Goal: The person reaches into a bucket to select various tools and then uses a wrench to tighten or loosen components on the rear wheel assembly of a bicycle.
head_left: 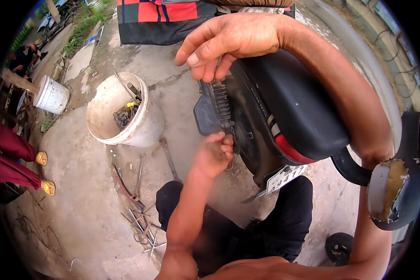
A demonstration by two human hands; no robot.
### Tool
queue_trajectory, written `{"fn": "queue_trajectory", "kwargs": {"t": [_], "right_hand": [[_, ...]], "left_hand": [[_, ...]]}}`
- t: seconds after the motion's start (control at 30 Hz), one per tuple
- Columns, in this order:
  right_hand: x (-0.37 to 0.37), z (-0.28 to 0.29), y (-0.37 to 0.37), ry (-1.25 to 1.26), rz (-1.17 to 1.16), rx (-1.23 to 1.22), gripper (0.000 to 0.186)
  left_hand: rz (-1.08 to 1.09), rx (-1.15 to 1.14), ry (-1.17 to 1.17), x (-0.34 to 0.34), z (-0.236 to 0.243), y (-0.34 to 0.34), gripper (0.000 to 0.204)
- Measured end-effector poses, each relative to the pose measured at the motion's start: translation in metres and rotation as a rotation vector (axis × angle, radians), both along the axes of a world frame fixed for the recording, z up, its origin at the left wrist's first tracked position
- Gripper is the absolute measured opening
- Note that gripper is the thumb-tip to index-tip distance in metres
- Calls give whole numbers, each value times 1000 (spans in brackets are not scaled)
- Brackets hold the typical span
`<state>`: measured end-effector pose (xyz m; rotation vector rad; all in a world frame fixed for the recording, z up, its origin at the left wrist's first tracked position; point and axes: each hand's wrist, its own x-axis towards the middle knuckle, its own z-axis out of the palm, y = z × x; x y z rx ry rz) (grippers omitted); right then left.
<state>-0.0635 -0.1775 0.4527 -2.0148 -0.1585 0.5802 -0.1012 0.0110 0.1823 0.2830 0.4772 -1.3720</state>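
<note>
My left hand (214,154) is closed at the lower end of a scooter's rear shock absorber (218,100); what its curled fingers hold I cannot make out. My right hand (226,44) hangs open above the shock's upper end, fingers loosely bent and apart, with my forearm arched over the black seat (294,98). Below the seat are a red tail light (289,149) and a licence plate (284,177) near my knees. A dark rear wheel (245,144) shows beside my left hand.
A white bucket of tools (98,121) stands left, with spanners (139,177) on the concrete nearby and a smaller white bucket (51,95) farther back. A person in maroon trousers (11,154) stands at far left. A torn seat (403,196) is at right, a checked cover (182,11) at top.
</note>
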Motion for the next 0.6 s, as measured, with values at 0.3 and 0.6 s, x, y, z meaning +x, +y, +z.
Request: {"fn": "queue_trajectory", "kwargs": {"t": [0.3,0.6], "right_hand": [[-3,6,3,-15,52,-146,50],[-4,7,8,-43,40,-176,50]], "left_hand": [[70,407,-698,-13,-12,62,15],[-425,1004,-1833,-72,-217,75,39]]}}
